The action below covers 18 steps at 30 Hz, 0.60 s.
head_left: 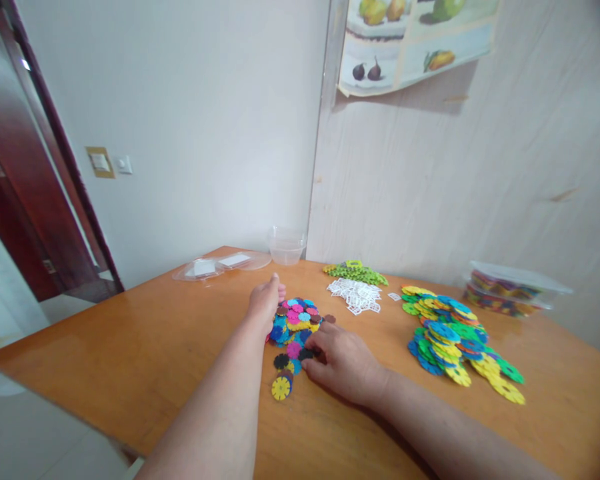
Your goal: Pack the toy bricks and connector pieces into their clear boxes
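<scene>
A heap of small notched plastic discs point(295, 317) in pink, blue, yellow, brown and black lies on the table between my hands. My left hand point(267, 301) stands on edge along the heap's left side, thumb up, its fingers stretched out and partly hidden. On the right, my right hand point(343, 360) rests low with curved fingers at the heap's edge. Its thumb and forefinger are apart, close to a black disc point(306, 355). Nearer to me, a yellow disc point(281, 388) overlaps other discs in a short trail.
White openwork pieces point(357, 295) and green pieces point(356, 272) lie beyond. Larger colourful discs point(450, 333) spread at the right, before a clear box of coloured pieces point(510, 290). Clear tubs point(287, 247) and clear lids point(200, 269) sit along the wall. The wooden table point(130, 347) ends at left.
</scene>
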Available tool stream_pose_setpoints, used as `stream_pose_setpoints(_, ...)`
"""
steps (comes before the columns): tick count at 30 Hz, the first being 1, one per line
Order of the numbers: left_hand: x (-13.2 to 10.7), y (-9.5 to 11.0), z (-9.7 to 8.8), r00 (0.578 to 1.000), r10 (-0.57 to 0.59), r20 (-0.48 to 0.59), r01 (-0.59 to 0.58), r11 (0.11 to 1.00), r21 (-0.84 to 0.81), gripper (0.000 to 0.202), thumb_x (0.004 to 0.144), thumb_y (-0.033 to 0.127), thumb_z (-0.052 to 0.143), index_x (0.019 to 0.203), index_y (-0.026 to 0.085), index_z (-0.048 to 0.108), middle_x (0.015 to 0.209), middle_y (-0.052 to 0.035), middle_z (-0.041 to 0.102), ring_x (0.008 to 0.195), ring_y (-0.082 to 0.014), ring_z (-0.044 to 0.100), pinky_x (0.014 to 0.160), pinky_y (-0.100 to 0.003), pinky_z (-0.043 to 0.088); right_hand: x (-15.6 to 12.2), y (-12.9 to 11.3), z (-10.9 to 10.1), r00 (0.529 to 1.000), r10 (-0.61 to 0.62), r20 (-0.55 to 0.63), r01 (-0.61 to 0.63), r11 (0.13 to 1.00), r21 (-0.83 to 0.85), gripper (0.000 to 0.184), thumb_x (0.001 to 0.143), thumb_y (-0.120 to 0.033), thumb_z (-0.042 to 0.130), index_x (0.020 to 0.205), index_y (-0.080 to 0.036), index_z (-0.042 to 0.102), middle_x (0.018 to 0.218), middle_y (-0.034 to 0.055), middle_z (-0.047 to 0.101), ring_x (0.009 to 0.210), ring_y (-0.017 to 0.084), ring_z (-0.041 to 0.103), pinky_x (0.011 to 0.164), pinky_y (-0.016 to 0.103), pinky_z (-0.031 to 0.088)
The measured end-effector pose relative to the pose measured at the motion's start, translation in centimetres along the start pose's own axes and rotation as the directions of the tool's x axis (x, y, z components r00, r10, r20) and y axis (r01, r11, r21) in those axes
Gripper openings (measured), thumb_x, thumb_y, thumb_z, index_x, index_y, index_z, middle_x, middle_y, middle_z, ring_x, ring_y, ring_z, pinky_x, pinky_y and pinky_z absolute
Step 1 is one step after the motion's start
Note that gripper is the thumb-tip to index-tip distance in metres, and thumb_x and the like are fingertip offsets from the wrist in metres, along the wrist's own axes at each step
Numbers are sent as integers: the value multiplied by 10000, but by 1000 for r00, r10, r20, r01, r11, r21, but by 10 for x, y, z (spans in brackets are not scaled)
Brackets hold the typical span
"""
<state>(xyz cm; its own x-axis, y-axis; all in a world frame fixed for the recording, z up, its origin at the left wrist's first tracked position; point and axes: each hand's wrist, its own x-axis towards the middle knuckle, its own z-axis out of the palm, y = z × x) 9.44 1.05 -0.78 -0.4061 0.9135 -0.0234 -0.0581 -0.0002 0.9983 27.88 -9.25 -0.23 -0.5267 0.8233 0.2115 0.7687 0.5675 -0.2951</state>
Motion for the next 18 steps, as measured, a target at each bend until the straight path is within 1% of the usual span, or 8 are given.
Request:
stream_pose_setpoints(3, 3, -3, 0, 1000, 20, 11, -20, 1000, 1, 518, 807, 628, 541, 737, 129, 666, 828, -176, 738, 794, -247, 705, 741, -347, 532, -2, 1, -4, 999, -52, -14, 51, 999, -17, 176, 821, -344, 612, 908, -224, 706, 913, 44, 653, 885, 179, 585, 727, 250, 386)
stream_pose_setpoints(5, 4, -5, 1, 999, 29, 16, -29, 1000, 5, 526, 810, 630, 533, 739, 125, 661, 845, -183, 736, 790, -244, 703, 729, -340, 531, -3, 5, -12, 998, -52, -29, 52, 999, -15, 169, 819, -348, 612, 884, -225, 707, 914, 42, 656, 867, 172, 586, 727, 247, 389)
stream_pose_setpoints(8, 2, -2, 0, 1000, 8, 14, -8, 1000, 16, 507, 826, 607, 527, 748, 123, 661, 881, -186, 739, 793, -237, 704, 721, -329, 527, -4, 18, -28, 999, -1, -44, 2, 1000, 5, 172, 823, -356, 603, 880, -240, 717, 899, 25, 658, 794, 151, 580, 688, 240, 387)
stream_pose_setpoints(12, -3, 3, 0, 1000, -11, 5, 11, 1000, 9, 475, 821, 584, 553, 749, 128, 665, 906, -180, 746, 829, -240, 706, 723, -318, 525, -6, 40, -47, 998, 66, 11, -66, 998, 13, 179, 807, -377, 621, 852, -257, 747, 847, 16, 668, 738, 148, 575, 651, 244, 380)
stream_pose_setpoints(15, -5, 5, 0, 1000, -11, 4, 11, 1000, 3, 454, 828, 563, 553, 743, 132, 666, 905, -178, 746, 842, -242, 707, 727, -320, 526, -8, 47, -50, 995, 69, 71, -70, 998, 3, 177, 779, -376, 649, 863, -259, 751, 841, 13, 685, 733, 155, 586, 636, 246, 377)
stream_pose_setpoints(18, -5, 6, 0, 1000, -15, 5, 15, 1000, 11, 449, 829, 560, 551, 739, 135, 665, 868, -171, 746, 823, -242, 707, 729, -326, 527, -10, 45, -46, 993, 69, 100, -65, 997, -43, 157, 773, -358, 636, 829, -252, 738, 846, 15, 695, 735, 163, 597, 624, 251, 370)
